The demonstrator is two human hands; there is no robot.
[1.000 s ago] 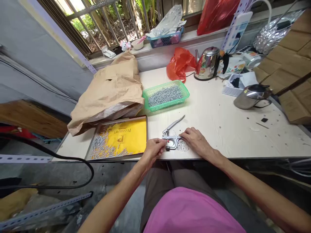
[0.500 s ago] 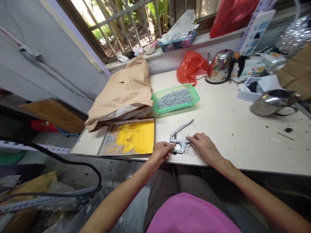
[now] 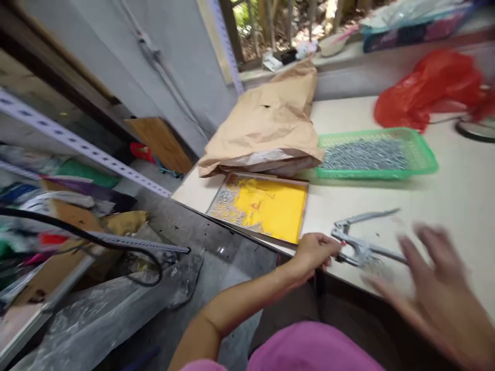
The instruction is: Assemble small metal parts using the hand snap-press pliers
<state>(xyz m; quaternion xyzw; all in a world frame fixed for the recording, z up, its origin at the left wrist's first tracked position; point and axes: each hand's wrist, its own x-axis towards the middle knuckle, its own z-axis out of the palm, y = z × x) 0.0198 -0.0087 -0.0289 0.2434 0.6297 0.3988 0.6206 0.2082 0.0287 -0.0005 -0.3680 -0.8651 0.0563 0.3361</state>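
Metal hand pliers (image 3: 361,248) with a C-shaped jaw and long handles lie on the table, their handles spread apart. My left hand (image 3: 315,252) is closed in a pinch at the jaw end, beside a small red bit. What sits between the fingertips is hidden. My right hand (image 3: 436,291), smeared by motion, hovers by the lower handle with fingers spread and nothing in it. Left of the pliers, a shallow tray (image 3: 303,219) with a yellow bottom holds many small metal pieces (image 3: 228,203) along its left side.
Behind the pliers stands a green basket (image 3: 425,154) full of small metal pieces. A brown paper bag (image 3: 266,129) lies behind the tray. A red plastic bag (image 3: 429,90) is at the back right. The table's front edge runs just below my hands.
The view has swung left, so everything sits further right. My right hand has come off the pliers' handle and its fingers have spread. My left hand stays at the jaw.
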